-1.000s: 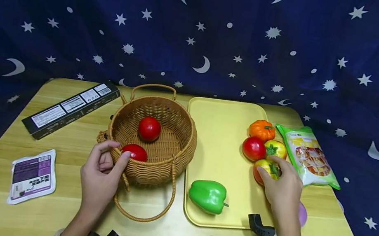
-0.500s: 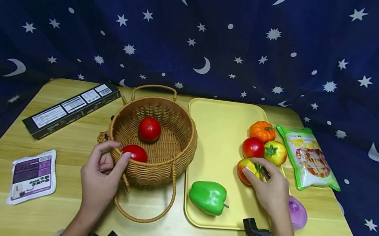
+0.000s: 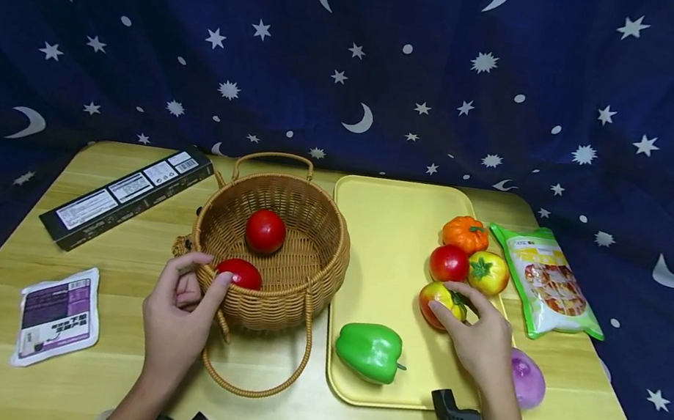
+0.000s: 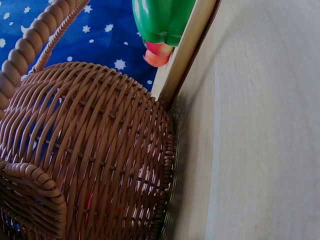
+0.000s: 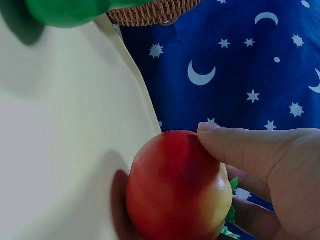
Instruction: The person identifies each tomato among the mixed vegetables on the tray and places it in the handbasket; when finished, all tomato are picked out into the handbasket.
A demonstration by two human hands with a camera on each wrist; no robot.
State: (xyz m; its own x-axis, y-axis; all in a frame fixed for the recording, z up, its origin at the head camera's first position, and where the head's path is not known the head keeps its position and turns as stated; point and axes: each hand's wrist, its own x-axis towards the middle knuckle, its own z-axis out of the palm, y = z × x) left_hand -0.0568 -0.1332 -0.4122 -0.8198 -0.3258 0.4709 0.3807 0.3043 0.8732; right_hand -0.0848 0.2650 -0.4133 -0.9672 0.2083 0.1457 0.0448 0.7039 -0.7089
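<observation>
My left hand (image 3: 180, 310) pinches the near-left rim of the round wicker basket (image 3: 273, 311), which is also seen close up in the left wrist view. Inside the basket lie a red round fruit (image 3: 265, 231) and, by the rim, another glossy red one (image 3: 240, 273). Over the yellow tray (image 3: 391, 249), my right hand (image 3: 483, 338) holds a red-and-yellow tomato (image 5: 175, 185) between thumb and fingers, its green leaves toward the palm. Just beyond it sit a red fruit (image 3: 450, 263), a yellow tomato (image 3: 488, 273) and an orange pumpkin (image 3: 465, 234).
A green bell pepper (image 3: 370, 351) lies at the tray's near-left corner. Right of the tray are a purple onion-like vegetable (image 3: 526, 380) and a green food bag (image 3: 548, 284). On the left lie a black box (image 3: 127, 196) and a white-and-purple pouch (image 3: 60, 316).
My right hand has moved left and slightly nearer with the red-and-yellow tomato, away from the yellow one. Since half a second ago it has barely shifted. The left hand stays at the basket rim.
</observation>
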